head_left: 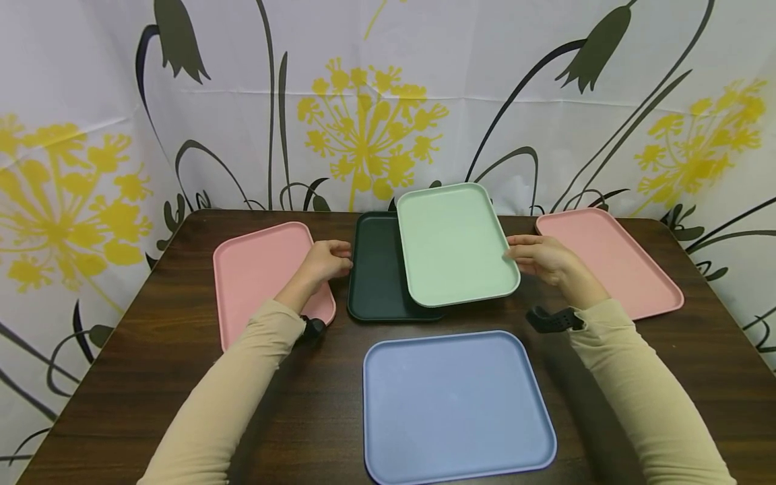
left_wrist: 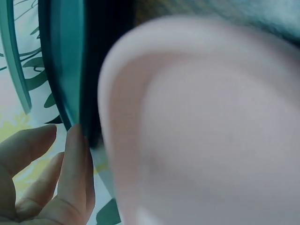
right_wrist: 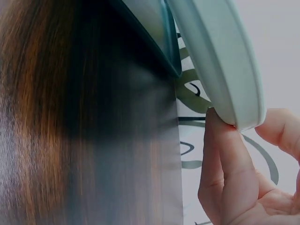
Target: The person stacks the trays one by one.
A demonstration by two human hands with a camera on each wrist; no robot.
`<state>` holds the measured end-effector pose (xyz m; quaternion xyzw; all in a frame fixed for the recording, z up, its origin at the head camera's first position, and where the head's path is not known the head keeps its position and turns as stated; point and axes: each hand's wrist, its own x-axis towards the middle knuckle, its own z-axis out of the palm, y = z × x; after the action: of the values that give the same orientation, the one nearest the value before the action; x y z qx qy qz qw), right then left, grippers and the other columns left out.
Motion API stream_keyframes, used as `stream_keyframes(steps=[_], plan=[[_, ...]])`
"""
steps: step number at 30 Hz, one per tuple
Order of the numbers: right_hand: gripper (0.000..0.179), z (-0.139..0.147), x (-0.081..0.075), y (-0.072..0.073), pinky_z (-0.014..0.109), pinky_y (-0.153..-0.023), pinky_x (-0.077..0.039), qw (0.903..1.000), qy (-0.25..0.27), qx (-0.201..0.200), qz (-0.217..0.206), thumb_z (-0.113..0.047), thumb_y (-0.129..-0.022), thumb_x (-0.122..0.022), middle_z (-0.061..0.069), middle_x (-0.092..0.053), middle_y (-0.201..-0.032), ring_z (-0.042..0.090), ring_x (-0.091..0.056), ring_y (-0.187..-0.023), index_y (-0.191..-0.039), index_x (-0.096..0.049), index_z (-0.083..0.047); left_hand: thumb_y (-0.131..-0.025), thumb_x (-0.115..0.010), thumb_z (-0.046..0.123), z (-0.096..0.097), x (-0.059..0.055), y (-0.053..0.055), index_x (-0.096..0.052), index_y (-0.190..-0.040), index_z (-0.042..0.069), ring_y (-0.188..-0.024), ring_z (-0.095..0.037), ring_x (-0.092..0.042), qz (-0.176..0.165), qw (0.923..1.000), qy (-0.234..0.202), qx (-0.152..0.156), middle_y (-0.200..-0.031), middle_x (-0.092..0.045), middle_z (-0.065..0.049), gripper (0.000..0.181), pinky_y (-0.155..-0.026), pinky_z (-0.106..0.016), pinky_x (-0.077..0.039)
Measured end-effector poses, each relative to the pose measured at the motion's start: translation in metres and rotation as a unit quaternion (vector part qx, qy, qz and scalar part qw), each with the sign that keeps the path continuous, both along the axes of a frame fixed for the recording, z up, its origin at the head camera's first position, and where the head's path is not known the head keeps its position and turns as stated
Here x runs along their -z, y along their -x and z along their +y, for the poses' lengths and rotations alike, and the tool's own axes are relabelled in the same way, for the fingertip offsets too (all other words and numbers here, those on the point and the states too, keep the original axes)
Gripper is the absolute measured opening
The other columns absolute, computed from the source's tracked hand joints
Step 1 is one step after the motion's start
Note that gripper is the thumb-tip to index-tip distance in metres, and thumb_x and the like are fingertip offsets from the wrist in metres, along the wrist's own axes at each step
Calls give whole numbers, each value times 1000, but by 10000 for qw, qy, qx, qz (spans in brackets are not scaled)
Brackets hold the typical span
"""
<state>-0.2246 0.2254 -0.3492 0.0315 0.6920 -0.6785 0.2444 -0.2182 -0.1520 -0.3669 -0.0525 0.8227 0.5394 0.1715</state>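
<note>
My right hand (head_left: pixel 541 258) pinches the right edge of a light green tray (head_left: pixel 457 242), its fingers below the rim and its thumb at the outer side, as the right wrist view shows. That tray is raised and tilted, overlapping a dark green tray (head_left: pixel 378 276) beneath it. At the dark tray's left edge is my left hand (head_left: pixel 327 261); in the left wrist view its fingertips (left_wrist: pixel 74 133) are right at the rim of the dark green tray (left_wrist: pixel 63 61), with the thumb apart. The left forearm passes over a pink tray (head_left: pixel 261 263).
A blue tray (head_left: pixel 457 404) lies at the front middle of the brown wooden table (head_left: pixel 121 377). Another pink tray (head_left: pixel 612 259) lies at the right, partly behind the right hand. A white curtain (head_left: pixel 242 40) with printed flowers hangs behind the table's back edge.
</note>
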Motion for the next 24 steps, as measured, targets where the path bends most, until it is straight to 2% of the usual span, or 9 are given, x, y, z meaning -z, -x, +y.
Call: stream_keyframes(steps=[7,12,20,24], plan=[[47,-9,1,0,13,-68,-55,10000,-84,-42,27,3,-92,-51,-12,-66,-77,-1,-65,-72,-134,-32,12,-98,-45,3,3,-7,0,-37,-143,-5,-129,-35,-48,17,9997,-220,-54,-142,-44,-26,47,-104,-40,-48],[47,-16,-1,-1,13,-67,-55,10000,-81,-22,37,3,-92,-51,-12,-66,-77,-1,-65,-71,-134,-32,13,-100,-42,7,6,-10,-2,-38,-143,-4,-128,-36,-49,81,9994,-321,-32,-143,-43,-24,45,-104,-40,-48],[30,-26,-4,-5,14,-66,-55,10000,60,35,-21,6,-90,-50,-9,-65,-76,0,-65,-70,-119,-42,5,-101,-42,10,13,-15,-6,-40,-142,-2,-122,-34,-54,205,9992,-355,-44,-138,-49,-23,43,-97,-32,-53],[28,-29,-3,-4,14,-66,-55,10000,48,50,-40,6,-90,-50,-9,-65,-75,1,-65,-70,-116,-44,3,-101,-40,10,16,-16,-7,-40,-143,-2,-122,-34,-54,182,9991,-389,-33,-138,-51,-24,43,-95,-30,-54]])
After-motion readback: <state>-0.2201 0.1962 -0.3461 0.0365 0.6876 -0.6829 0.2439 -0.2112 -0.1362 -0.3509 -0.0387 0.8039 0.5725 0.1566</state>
